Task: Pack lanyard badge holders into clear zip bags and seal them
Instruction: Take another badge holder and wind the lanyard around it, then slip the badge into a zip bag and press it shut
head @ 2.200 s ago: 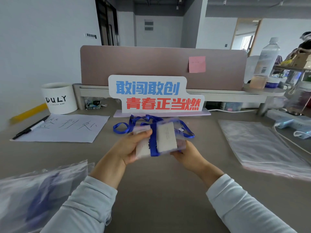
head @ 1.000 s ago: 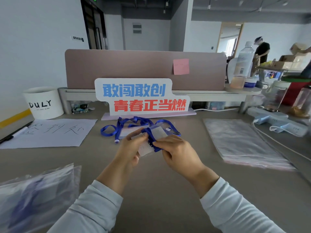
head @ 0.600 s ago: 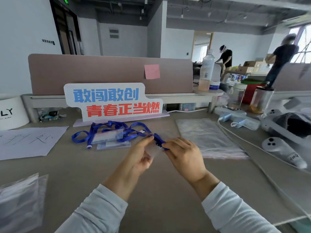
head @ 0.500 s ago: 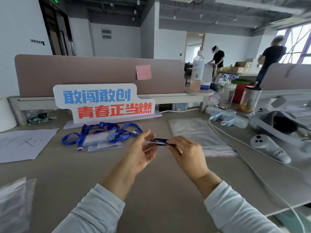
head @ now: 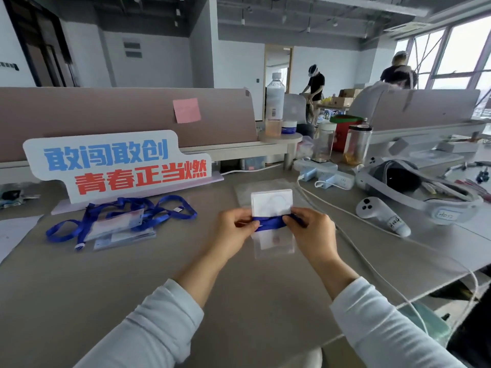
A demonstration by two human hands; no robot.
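The person holds one badge holder (head: 272,205) in the air above the middle of the surface (head: 132,274), somewhat nearer to its right edge. The holder stands upright, with a white card in its upper part. A blue strap (head: 269,224) is wound across it in a flat band. The left hand (head: 233,231) pinches the left end of this band between thumb and fingers, and the right hand (head: 310,232) pinches the right end in the same way, so both hands press the strap against the holder. Under the band hangs a clear part with something pale inside. It is perhaps only the holder's own sleeve, but the view is too soft there to be sure.

Behind the held holder, toward the far edge, lies a flat stack of clear bags (head: 242,193), mostly hidden by the card. Toward the left edge lies a loose pile of holders (head: 121,229) with their blue straps tangled on top of them. Just behind this pile stands a white sign (head: 119,166) with blue and red characters. A pink note (head: 186,110) sticks on the brown divider above it. A sheet of paper (head: 12,235) shows at the left edge.

Near the right edge lie a white controller (head: 382,216) and a headset (head: 414,187). A white cable (head: 358,251) runs from a power strip (head: 325,174) near the far edge down toward the near right corner. A bottle (head: 274,104) stands on a small shelf beyond the far edge.
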